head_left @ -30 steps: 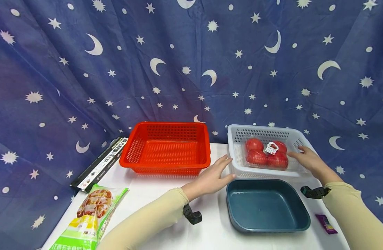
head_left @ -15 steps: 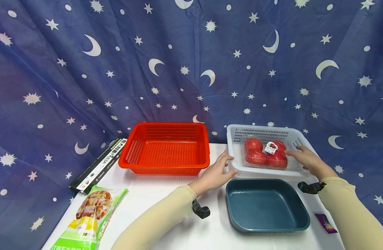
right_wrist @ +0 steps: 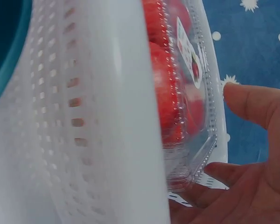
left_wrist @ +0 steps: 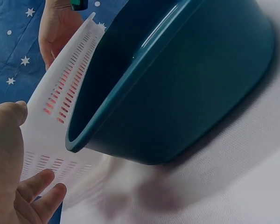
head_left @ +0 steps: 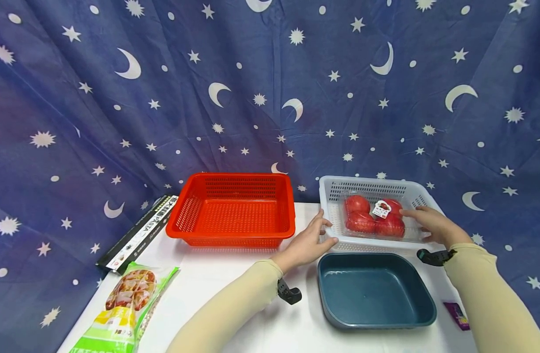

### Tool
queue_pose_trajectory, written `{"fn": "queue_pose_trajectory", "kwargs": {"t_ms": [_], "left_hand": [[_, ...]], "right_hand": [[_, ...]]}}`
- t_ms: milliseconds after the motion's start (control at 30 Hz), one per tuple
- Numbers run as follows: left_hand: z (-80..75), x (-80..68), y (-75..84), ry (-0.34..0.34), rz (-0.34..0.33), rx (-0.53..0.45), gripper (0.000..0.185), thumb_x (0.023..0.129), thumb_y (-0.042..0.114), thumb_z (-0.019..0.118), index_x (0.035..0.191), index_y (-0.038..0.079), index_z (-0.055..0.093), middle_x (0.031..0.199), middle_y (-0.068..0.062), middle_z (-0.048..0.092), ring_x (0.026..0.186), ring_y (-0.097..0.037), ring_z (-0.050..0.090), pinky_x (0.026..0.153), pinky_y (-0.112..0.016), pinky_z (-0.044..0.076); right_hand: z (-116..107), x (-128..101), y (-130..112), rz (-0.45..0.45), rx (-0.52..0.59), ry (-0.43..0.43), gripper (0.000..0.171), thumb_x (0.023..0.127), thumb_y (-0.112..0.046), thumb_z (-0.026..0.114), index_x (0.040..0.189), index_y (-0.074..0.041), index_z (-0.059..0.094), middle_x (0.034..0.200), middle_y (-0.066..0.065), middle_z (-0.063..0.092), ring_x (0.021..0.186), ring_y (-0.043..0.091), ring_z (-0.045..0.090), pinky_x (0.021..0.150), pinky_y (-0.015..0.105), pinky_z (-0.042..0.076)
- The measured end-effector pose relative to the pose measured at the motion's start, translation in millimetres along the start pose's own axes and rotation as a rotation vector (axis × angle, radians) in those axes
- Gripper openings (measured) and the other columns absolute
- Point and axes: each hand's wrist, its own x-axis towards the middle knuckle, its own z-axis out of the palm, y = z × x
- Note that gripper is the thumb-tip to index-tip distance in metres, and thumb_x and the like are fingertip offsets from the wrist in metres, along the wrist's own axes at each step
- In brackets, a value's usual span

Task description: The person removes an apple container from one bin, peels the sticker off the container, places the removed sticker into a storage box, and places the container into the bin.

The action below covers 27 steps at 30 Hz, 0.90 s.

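Note:
A clear plastic pack of red tomatoes (head_left: 360, 221) with a white label lies in the white slotted basket (head_left: 362, 241) at the right of the table. My right hand (head_left: 434, 226) reaches over the basket's right end; in the right wrist view its fingers (right_wrist: 226, 172) are right at the pack's end, with the thumb apart above. My left hand (head_left: 306, 245) is at the basket's left side, fingers spread around its front left corner. In the left wrist view that thumb and two fingers (left_wrist: 49, 200) show beside the basket wall, holding nothing.
A dark teal tub (head_left: 376, 294) stands close in front of the white basket. To the left is a red basket (head_left: 230, 235). A black-and-white pasta box (head_left: 139, 238) and a green food bag (head_left: 124, 309) lie far left. A small purple packet (head_left: 456, 315) lies by the right sleeve.
My right hand has moved left, closer to the tomato pack's right end. The left hand has shifted slightly right along the basket's corner. The pack and baskets stay in place.

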Motion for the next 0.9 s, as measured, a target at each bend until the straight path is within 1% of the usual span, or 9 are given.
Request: {"fn": "queue_pose_trajectory", "kwargs": {"t_ms": [167,233,300,367,467,533,567,667,900], "left_hand": [[1.5,2.2,0.2,0.005,-0.027,-0.002,0.045,0.1,0.047,0.063,0.133,0.02,0.049,0.171,0.0,0.014,0.123,-0.01,0.059,0.097,-0.03,0.051],[2.7,3.7,-0.3,0.008,-0.034,-0.01,0.044,0.099,0.048,0.064,0.13,0.022,0.049,0.171,0.0,0.015,0.122,-0.01,0.059,0.097,-0.029,0.051],[4.4,5.3,-1.2,0.014,-0.04,-0.026,0.045,0.097,0.049,0.066,0.128,0.022,0.049,0.171,0.001,0.015,0.121,-0.011,0.06,0.097,-0.027,0.051],[6.0,6.8,-2.4,0.019,-0.043,-0.038,0.048,0.096,0.049,0.068,0.128,0.02,0.049,0.171,0.002,0.015,0.121,-0.012,0.061,0.097,-0.027,0.051],[8.4,8.4,-4.0,0.031,-0.045,-0.061,0.05,0.095,0.049,0.071,0.128,0.017,0.05,0.17,0.004,0.016,0.121,-0.014,0.061,0.097,-0.026,0.051],[9.4,8.9,-4.5,0.035,-0.044,-0.075,0.051,0.094,0.048,0.071,0.129,0.016,0.051,0.17,0.004,0.016,0.121,-0.017,0.062,0.098,-0.027,0.051],[10.1,9.1,-4.8,0.039,-0.043,-0.085,0.049,0.094,0.047,0.072,0.127,0.017,0.051,0.17,0.004,0.016,0.121,-0.018,0.062,0.097,-0.027,0.051],[11.3,9.0,-4.8,0.046,-0.037,-0.121,0.045,0.095,0.045,0.072,0.124,0.018,0.051,0.17,0.003,0.016,0.119,-0.022,0.063,0.097,-0.028,0.051],[12.1,8.0,-5.3,0.057,-0.036,-0.145,0.041,0.095,0.044,0.072,0.12,0.02,0.051,0.17,0.004,0.016,0.116,-0.023,0.063,0.096,-0.028,0.051]], "right_hand": [[-2,5,-2,0.037,0.033,-0.031,0.103,0.103,-0.052,0.05,0.155,0.007,-0.016,0.158,0.042,-0.007,0.14,0.066,0.012,0.105,0.073,0.034],[-2,7,-2,0.051,0.033,-0.031,0.102,0.103,-0.053,0.05,0.155,0.009,-0.013,0.157,0.043,-0.003,0.138,0.064,0.016,0.104,0.071,0.038],[-3,8,-1,0.061,0.03,-0.027,0.101,0.102,-0.054,0.05,0.156,0.01,-0.007,0.154,0.043,0.006,0.135,0.061,0.025,0.102,0.065,0.045],[-3,10,1,0.068,0.023,-0.017,0.098,0.102,-0.056,0.05,0.155,0.01,0.001,0.146,0.042,0.019,0.127,0.055,0.034,0.097,0.056,0.051],[-4,12,4,0.081,0.033,-0.013,0.1,0.101,-0.058,0.052,0.154,0.012,0.003,0.141,0.039,0.025,0.123,0.051,0.037,0.093,0.051,0.053],[-5,12,5,0.092,0.044,-0.011,0.104,0.1,-0.058,0.054,0.155,0.011,0.0,0.145,0.041,0.022,0.127,0.053,0.035,0.097,0.054,0.051],[-5,13,5,0.096,0.053,-0.014,0.107,0.1,-0.058,0.055,0.156,0.011,-0.004,0.149,0.042,0.018,0.131,0.055,0.031,0.1,0.057,0.049],[-6,13,5,0.111,0.096,-0.021,0.112,0.098,-0.058,0.057,0.156,0.008,-0.012,0.156,0.041,0.008,0.139,0.057,0.021,0.109,0.063,0.039],[-9,16,6,0.118,0.127,-0.026,0.115,0.097,-0.059,0.06,0.157,0.005,-0.015,0.161,0.038,-0.001,0.144,0.056,0.015,0.111,0.062,0.036]]}}
